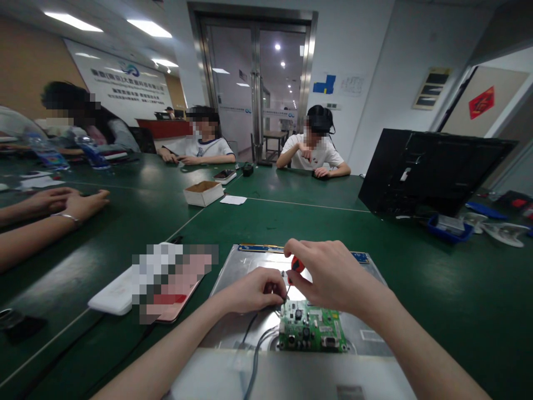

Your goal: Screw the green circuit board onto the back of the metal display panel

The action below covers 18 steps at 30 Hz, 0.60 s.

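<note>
My right hand is closed round the red and black handle of a screwdriver. Its thin shaft slants down to the upper left corner of a green circuit board. Close to that tip, my left hand has its fingers curled in a pinch; what they hold, if anything, is hidden. The board lies on a silvery metal panel with a narrow blue strip board along its far edge. Grey cables run beside the board's left side.
Two phones, one white and one pink, lie left of the panel. A white box stands farther back. At right are a black monitor and a blue tray. Several people sit round the green table.
</note>
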Tool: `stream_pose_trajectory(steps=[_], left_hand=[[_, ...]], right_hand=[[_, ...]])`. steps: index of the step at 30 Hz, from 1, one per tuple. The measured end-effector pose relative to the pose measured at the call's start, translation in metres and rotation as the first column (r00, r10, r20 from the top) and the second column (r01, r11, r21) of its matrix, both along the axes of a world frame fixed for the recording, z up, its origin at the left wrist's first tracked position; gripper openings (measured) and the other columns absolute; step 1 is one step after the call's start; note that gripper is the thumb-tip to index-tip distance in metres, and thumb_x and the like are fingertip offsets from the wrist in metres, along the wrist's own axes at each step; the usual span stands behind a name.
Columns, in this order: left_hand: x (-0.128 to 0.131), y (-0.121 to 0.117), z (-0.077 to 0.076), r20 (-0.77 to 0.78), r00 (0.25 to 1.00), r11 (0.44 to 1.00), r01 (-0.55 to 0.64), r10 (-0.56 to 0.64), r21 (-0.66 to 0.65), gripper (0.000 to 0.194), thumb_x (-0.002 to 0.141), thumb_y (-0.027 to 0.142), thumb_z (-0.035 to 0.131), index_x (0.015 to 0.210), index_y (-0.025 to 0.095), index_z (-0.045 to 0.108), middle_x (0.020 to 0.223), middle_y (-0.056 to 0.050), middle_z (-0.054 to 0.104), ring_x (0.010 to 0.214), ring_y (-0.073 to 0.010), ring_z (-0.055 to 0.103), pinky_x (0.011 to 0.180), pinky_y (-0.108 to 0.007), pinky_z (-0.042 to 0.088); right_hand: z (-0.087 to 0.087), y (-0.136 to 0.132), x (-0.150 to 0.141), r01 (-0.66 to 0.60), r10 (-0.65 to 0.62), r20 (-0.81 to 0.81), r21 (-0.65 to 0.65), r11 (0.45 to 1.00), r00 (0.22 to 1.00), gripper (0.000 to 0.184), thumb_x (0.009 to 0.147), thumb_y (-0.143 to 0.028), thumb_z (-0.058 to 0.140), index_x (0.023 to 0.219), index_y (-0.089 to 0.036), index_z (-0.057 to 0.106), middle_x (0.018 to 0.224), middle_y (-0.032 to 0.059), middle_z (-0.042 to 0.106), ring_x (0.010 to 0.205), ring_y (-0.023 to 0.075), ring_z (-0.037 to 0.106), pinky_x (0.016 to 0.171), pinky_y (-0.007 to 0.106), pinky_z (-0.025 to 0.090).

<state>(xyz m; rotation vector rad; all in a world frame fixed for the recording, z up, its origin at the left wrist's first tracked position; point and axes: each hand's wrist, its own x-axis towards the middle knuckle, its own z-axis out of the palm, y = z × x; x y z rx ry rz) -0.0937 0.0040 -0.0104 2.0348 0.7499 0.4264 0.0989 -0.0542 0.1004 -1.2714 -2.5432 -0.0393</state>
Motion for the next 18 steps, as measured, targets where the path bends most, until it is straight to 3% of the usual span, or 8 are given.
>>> stream_pose_trajectory(steps=[11,14,18], left_hand=[[-0.0004,-0.0002,0.0021,-0.025,1.0,1.0,-0.016,0.016,-0.001,0.011,0.072,0.011,0.064,0.081,0.016,0.066,0.073,0.001,0.063,0.067,-0.0142,0.056,0.062,-0.024,0.043],[-0.0002,0.0002,0.0005,-0.017,1.0,1.0,-0.013,0.013,-0.004,0.008,0.072,0.012,0.065,0.079,0.016,0.065,0.071,0.002,0.062,0.066,-0.0136,0.055,0.061,-0.023,0.043],[0.0003,0.001,0.0001,-0.025,1.0,1.0,-0.01,0.01,0.004,0.008,0.072,0.012,0.065,0.079,0.016,0.065,0.07,0.003,0.06,0.064,-0.013,0.053,0.06,-0.023,0.042]], right_hand=[[0.0016,0.0029,0.0015,0.045,-0.045,0.064,0.006,0.999,0.997,0.018,0.088,-0.037,0.061,0.094,-0.021,0.057,0.078,0.0006,0.073,0.064,0.0168,0.064,0.052,0.026,0.021],[-0.0003,0.0033,0.0012,0.029,-0.029,0.029,0.015,0.999,0.999,0.011,0.088,-0.03,0.059,0.094,-0.021,0.056,0.08,0.0001,0.072,0.064,0.0151,0.062,0.052,0.026,0.021],[-0.0009,0.002,0.0006,-0.008,0.009,-0.019,0.01,1.0,1.0,0.017,0.083,-0.023,0.057,0.1,-0.02,0.053,0.086,0.0008,0.071,0.066,0.0139,0.06,0.052,0.027,0.022]])
